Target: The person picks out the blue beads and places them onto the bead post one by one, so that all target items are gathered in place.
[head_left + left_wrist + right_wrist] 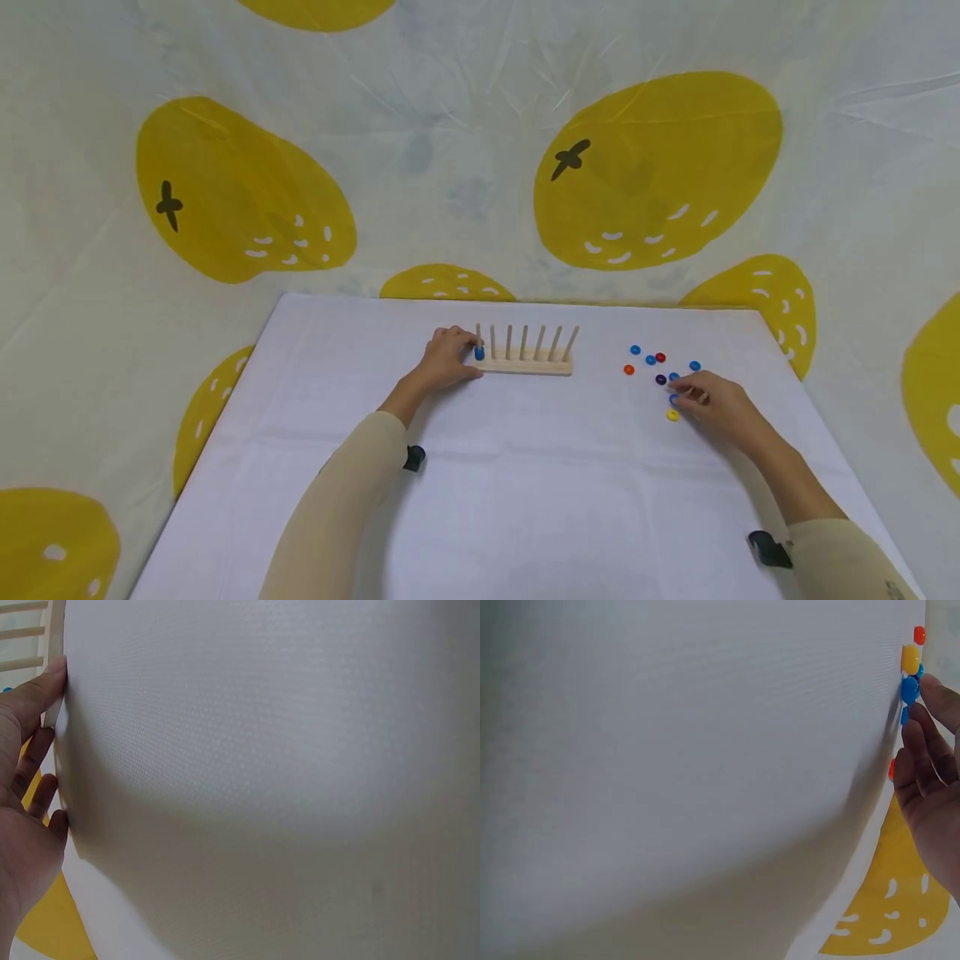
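A wooden peg rack [525,364] with several upright pegs stands on the table, blue beads [479,353] stacked on its leftmost peg. My left hand [447,360] grips the left end of the rack, its thumb by the front edge of the base and its fingers around the end. Over the loose beads on the right is my right hand [716,404], thumb and index finger apart. A blue bead [910,690] lies right at those fingertips; a yellow bead [672,415] is just nearer me. No bead shows lifted off the table.
More loose beads lie right of the rack: a dark bead [661,380], an orange one [628,370], a red one [660,357] and several blue ones [635,350]. A white cloth [525,483] covers the table. Behind it hangs a fruit-patterned curtain [450,167].
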The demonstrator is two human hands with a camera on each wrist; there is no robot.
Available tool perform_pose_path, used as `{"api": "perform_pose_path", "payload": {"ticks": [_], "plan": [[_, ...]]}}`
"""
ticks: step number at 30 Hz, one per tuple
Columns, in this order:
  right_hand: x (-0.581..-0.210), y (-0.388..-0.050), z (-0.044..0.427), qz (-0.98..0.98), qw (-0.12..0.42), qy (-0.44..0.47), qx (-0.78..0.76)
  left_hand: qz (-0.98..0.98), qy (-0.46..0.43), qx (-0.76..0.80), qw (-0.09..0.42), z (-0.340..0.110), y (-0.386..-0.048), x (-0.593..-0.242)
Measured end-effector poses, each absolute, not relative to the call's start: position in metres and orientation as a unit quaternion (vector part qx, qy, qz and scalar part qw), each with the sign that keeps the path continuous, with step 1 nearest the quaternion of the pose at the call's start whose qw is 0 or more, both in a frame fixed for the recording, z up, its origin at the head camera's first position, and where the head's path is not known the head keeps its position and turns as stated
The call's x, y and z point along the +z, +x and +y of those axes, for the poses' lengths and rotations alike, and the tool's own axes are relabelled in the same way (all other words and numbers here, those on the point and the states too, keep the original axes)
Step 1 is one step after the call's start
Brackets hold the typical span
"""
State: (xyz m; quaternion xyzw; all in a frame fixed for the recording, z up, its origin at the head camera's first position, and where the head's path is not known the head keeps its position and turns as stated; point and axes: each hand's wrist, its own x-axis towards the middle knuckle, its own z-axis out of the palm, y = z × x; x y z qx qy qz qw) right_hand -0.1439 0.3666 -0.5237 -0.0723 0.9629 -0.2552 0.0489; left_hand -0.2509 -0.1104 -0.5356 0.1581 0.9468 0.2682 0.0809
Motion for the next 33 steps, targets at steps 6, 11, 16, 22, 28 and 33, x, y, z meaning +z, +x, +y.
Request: {"api": "perform_pose_path", "payload": {"ticks": [6, 11, 16, 22, 28, 33], "plan": [[-0.5294, -0.1433, 0.3687, 0.965, 0.050, -0.072, -0.246, 0.946, 0.163, 0.268, 0.076, -0.1112, -0.2512, -0.5383], [-0.5304, -0.1435, 0.3684, 0.967, 0.050, -0.079, -0.239, 0.945, 0.166, 0.272, 0.075, -0.1124, -0.2514, -0.5407], [-0.5310, -0.1458, 0.3686, 0.966, 0.045, -0.088, -0.237, 0.944, 0.168, 0.275, 0.070, -0.1122, -0.2511, -0.5383], [-0.5334, -0.1468, 0.3690, 0.967, 0.044, -0.087, -0.237, 0.946, 0.160, 0.271, 0.078, -0.1109, -0.2497, -0.5365], [-0.5308, -0.1448, 0.3667, 0.966, 0.036, -0.084, -0.241, 0.948, 0.162, 0.265, 0.074, -0.1115, -0.2506, -0.5384], [-0.5260, -0.1412, 0.3668, 0.966, 0.036, -0.073, -0.245, 0.946, 0.164, 0.269, 0.075, -0.1104, -0.2514, -0.5397]]}}
